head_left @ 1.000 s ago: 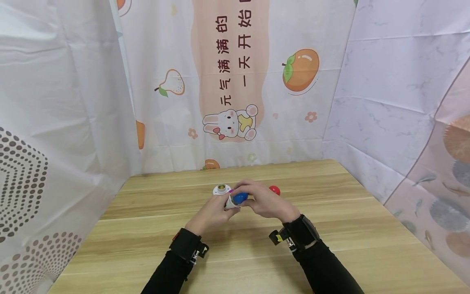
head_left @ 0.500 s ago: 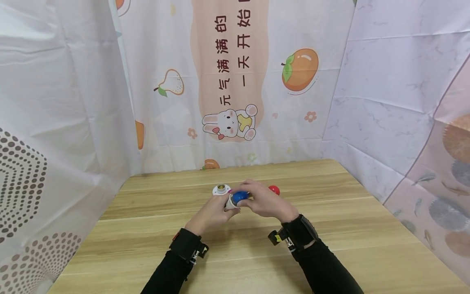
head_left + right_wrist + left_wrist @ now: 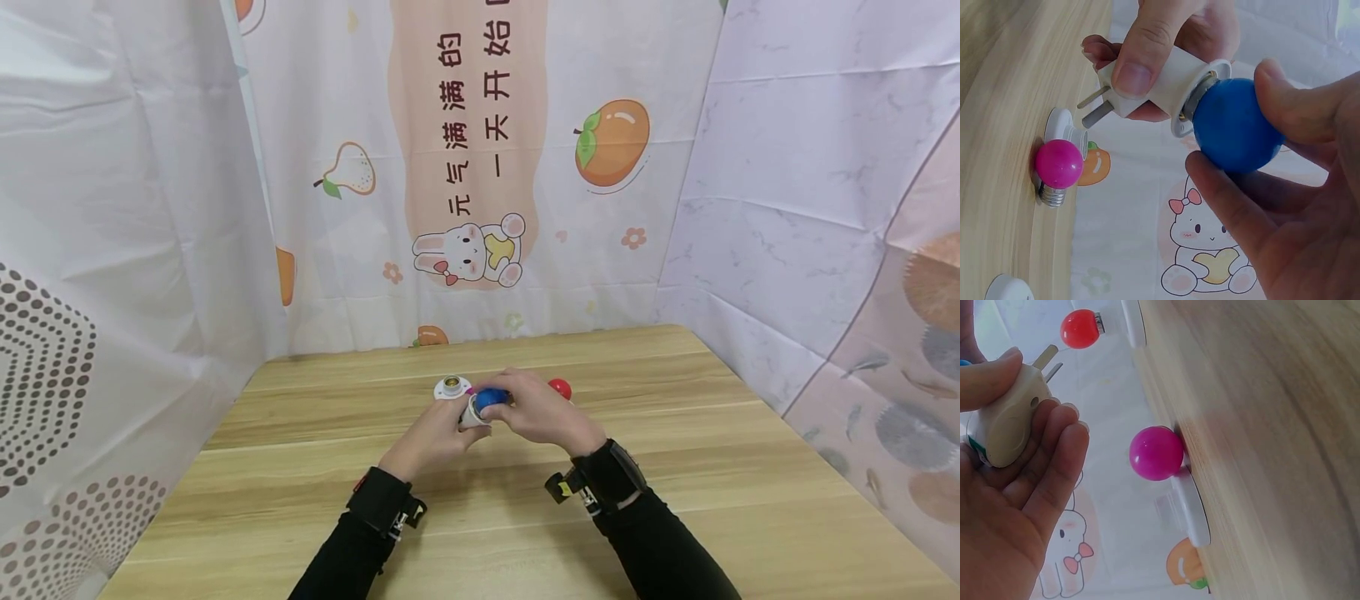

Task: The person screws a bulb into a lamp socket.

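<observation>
My left hand [image 3: 429, 440] grips a white plug-in lamp socket [image 3: 1169, 81], which has two metal prongs sticking out of its back. With thumb and fingers, my right hand [image 3: 542, 413] pinches a blue light bulb [image 3: 1235, 125]. The bulb's metal screw base sits at the socket's mouth, partly inside; some of the metal still shows. Both things are held above the table, tilted. In the head view, the blue bulb lies between the two hands, and my left fingers cover part of the socket.
Beyond my hands a round white lamp holder [image 3: 452, 385] stands on the wooden table [image 3: 480, 533]. A pink bulb [image 3: 1059, 164] lies beside it. Farther right is a red bulb [image 3: 1080, 329] near another white base [image 3: 1135, 322]. Printed curtains enclose the table's back and sides.
My right fingers and thumb have shifted around the blue bulb, with the wrist moving slightly left. My left hand and the socket stay almost where they were.
</observation>
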`<state>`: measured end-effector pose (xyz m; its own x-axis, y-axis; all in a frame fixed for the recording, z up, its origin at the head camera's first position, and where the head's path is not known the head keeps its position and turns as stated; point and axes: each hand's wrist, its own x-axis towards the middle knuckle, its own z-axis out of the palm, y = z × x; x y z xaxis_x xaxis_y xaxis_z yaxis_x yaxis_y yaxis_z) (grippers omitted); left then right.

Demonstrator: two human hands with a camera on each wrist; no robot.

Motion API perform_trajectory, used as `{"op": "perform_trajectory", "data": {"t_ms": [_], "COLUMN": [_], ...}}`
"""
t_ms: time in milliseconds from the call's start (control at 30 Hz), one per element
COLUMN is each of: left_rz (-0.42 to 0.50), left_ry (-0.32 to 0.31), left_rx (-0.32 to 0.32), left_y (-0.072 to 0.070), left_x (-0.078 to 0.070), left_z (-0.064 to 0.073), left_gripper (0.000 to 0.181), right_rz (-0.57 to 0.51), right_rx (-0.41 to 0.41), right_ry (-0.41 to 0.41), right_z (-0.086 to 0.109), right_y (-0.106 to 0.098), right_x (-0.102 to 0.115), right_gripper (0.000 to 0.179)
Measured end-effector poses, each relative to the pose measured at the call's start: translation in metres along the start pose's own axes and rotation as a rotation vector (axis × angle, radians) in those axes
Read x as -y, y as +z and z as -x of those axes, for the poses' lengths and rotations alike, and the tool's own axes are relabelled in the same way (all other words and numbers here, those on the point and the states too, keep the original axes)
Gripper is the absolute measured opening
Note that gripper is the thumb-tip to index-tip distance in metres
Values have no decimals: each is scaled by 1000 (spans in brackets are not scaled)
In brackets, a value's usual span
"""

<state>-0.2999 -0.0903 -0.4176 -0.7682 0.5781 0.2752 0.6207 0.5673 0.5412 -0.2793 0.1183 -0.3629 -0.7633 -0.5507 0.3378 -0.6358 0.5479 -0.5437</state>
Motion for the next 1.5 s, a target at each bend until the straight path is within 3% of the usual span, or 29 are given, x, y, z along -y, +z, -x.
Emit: {"op": "perform_trajectory", "data": {"t_ms": [433, 800, 1000, 1233, 1500], "left_rz": [-19, 79, 83, 26, 140], "left_ry": [-9, -43, -46, -43, -15], "left_rx": [-31, 16, 23, 6, -68], "left_y": [3, 1, -1, -4, -6], "left_x": [0, -4, -4, -4, -2], "left_z": [0, 2, 2, 2, -1], "left_gripper": [47, 52, 45, 36, 16], "right_rz": [-6, -20, -19, -39, -179], "right_rx": [-22, -25, -21, -24, -60], "right_ry": [70, 86, 87, 78, 62], "right_z": [-3, 0, 1, 0, -1], "right_y": [3, -2, -4, -4, -5], "right_x": [0, -4, -5, -5, -14], "right_gripper": [36, 36, 37, 44, 62]}}
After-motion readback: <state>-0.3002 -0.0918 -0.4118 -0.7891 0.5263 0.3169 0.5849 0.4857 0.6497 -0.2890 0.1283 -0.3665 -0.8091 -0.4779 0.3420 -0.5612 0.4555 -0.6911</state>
